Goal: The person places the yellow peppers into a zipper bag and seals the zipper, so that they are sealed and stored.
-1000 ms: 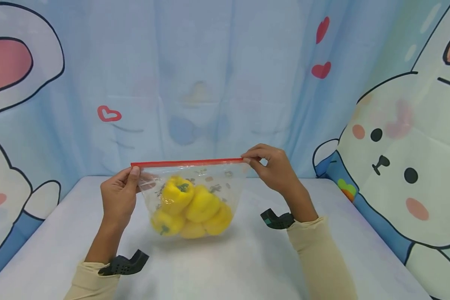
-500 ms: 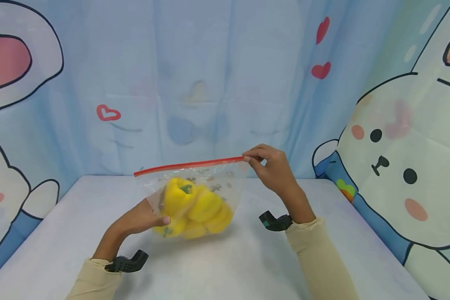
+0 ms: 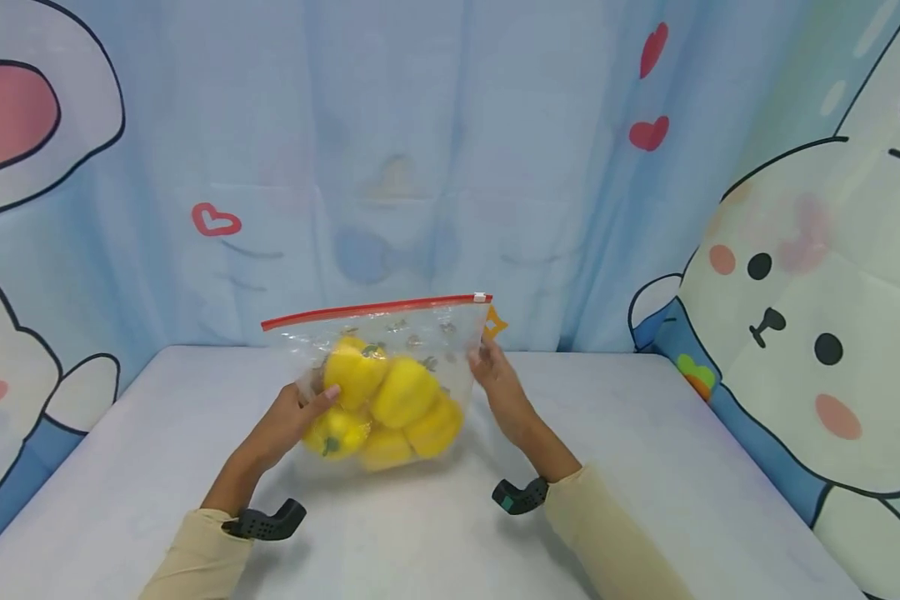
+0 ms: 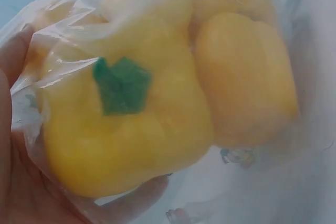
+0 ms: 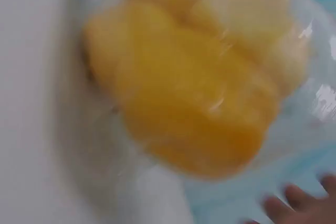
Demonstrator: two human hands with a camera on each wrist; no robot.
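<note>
A clear zip-top bag (image 3: 456, 337) with a red zip strip (image 3: 375, 310) holds several yellow bell peppers (image 3: 405, 393). At the strip's right end sits a small white slider (image 3: 483, 297). My left hand (image 3: 281, 425) grips the bag's lower left side, thumb in front over a pepper; the left wrist view shows its fingers (image 4: 139, 200) passing beneath a green-stemmed pepper. By the bag's right edge is my right hand (image 3: 504, 392), blurred. In the right wrist view its fingers (image 5: 296, 198) are spread apart from the peppers. Whether the bag's bottom touches the table I cannot tell.
A white-covered table (image 3: 390, 542) lies under the bag. Behind it hangs a light blue curtain (image 3: 390, 125) printed with hearts and rabbits. A black wrist camera (image 3: 266, 521) is on the left wrist, another wrist camera (image 3: 521, 496) on the right.
My left hand has gone from the zip's left end down to the bag's side and grips the peppers through it. My right hand has released the zip's right end and dropped lower, uncovering the slider.
</note>
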